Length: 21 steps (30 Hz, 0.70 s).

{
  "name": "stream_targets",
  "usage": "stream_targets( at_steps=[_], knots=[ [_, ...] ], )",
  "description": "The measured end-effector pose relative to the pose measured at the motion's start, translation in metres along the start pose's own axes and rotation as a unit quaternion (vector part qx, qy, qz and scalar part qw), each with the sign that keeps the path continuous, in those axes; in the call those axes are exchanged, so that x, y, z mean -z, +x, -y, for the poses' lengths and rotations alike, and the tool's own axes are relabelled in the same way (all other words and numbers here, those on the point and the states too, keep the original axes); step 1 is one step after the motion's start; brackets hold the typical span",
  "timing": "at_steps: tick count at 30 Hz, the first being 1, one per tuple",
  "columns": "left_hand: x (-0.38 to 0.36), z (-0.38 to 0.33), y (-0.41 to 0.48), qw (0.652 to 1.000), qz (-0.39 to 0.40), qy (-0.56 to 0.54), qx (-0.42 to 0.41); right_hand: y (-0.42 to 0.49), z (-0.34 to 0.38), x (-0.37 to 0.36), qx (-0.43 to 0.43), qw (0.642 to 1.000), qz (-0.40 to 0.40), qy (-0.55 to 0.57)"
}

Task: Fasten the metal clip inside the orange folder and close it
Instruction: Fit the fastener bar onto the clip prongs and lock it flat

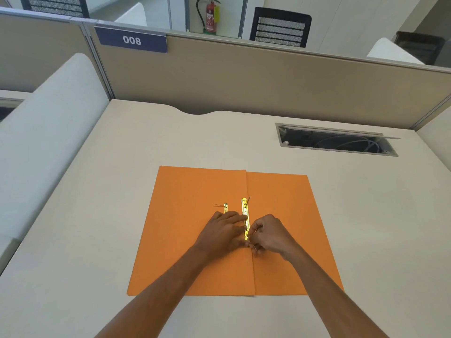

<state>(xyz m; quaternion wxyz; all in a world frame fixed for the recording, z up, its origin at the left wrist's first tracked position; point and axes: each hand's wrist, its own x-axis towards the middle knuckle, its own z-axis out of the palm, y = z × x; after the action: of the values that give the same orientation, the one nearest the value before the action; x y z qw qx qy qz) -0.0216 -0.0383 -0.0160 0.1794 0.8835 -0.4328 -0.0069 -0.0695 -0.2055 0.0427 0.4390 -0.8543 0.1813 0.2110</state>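
The orange folder (195,191) lies open and flat on the desk, spine running away from me. A shiny gold metal clip bar (245,211) lies along the spine crease, with a thin prong sticking up at its far end. A second, shorter gold piece (225,207) lies just left of it, partly under my left hand. My left hand (223,231) presses flat on the folder, fingertips against the bar's left side. My right hand (269,234) pinches a thin prong at the bar's near end.
The beige desk (122,215) has an open cable hatch (336,141) at the back right. Grey partition walls (244,79) close off the back, and a white padded divider (48,132) stands along the left.
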Motion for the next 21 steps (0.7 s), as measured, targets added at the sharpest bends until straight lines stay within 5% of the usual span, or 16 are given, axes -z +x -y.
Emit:
stream_targets(
  at_steps=[10,21],
  knots=[
    [0.01,-0.006,0.004,0.998,0.049,-0.021,0.034,-0.019,-0.034,-0.025,0.154,0.961,-0.126,-0.191],
    [0.014,-0.013,0.005,0.996,0.074,-0.013,0.056,-0.031,-0.029,-0.044,0.154,0.951,-0.149,-0.222]
  ],
)
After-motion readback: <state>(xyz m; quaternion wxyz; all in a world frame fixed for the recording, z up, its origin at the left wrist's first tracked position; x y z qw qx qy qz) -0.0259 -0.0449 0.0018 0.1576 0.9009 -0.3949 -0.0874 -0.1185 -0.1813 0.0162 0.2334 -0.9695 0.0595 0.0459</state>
